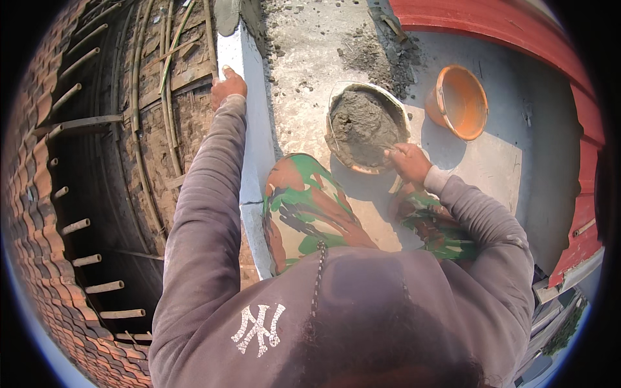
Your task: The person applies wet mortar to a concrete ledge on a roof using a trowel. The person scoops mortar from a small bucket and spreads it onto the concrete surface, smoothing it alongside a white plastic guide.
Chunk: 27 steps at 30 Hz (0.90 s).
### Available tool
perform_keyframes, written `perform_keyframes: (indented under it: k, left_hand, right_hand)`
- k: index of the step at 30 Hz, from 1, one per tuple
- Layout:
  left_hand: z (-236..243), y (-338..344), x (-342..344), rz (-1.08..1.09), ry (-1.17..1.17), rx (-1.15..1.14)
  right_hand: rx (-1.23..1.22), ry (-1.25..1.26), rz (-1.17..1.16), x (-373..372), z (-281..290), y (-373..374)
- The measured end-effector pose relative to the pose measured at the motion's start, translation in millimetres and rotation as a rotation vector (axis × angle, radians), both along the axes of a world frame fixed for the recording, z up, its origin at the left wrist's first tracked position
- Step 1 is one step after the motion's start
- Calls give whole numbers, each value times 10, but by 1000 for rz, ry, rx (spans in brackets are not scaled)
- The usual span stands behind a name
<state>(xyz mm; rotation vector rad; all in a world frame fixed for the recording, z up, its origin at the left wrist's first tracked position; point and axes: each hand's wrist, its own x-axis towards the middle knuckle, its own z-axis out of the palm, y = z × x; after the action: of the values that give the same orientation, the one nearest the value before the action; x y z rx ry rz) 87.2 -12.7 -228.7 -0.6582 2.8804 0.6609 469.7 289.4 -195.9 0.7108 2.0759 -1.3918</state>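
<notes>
In the head view, the right hand (pixel 411 163) is at the lower right rim of a bucket (pixel 400 107) heaped with wet grey mortar (pixel 365 126); its fingers curl in, seemingly around a handle, though whatever it grips is too hidden to name. The bucket stands on the concrete slab (pixel 301 97), just ahead of the knees in camouflage trousers (pixel 310 210). The left hand (pixel 228 89) bends over the outer edge of the white block wall (pixel 255 123), and I cannot tell whether it pinches that edge or only leans on it. Working the mortar well calls for a low wrist, strokes drawn toward the near rim, and modest loads, with the left hand braced so that the body does not tip outward. Left of the wall lies the edge to respect: a dark gap with bamboo poles (pixel 103 287), then roof tiles (pixel 39 226). Loose rubble (pixel 381 71) lies beyond the bucket, and an orange bucket (pixel 434 108) stands near its right side, so a wide elbow swing could knock it. The freer room is on the slab between wall and bucket; red sheeting (pixel 590 161) bounds the far right.
</notes>
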Motion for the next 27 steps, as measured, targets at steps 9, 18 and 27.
perform_keyframes:
  k: [9, 18, 27]
  left_hand:
    - [263, -43, 141, -81, -82, -7]
    - [137, -47, 117, -51, 18, -92]
    - [218, -21, 116, -39, -42, -87]
  right_hand:
    - [-1059, 46, -537, -1556, 162, -730]
    - [-255, 577, -1006, -2949, -257, -1317]
    - [-396, 588, -702, -3502, -1, -1873]
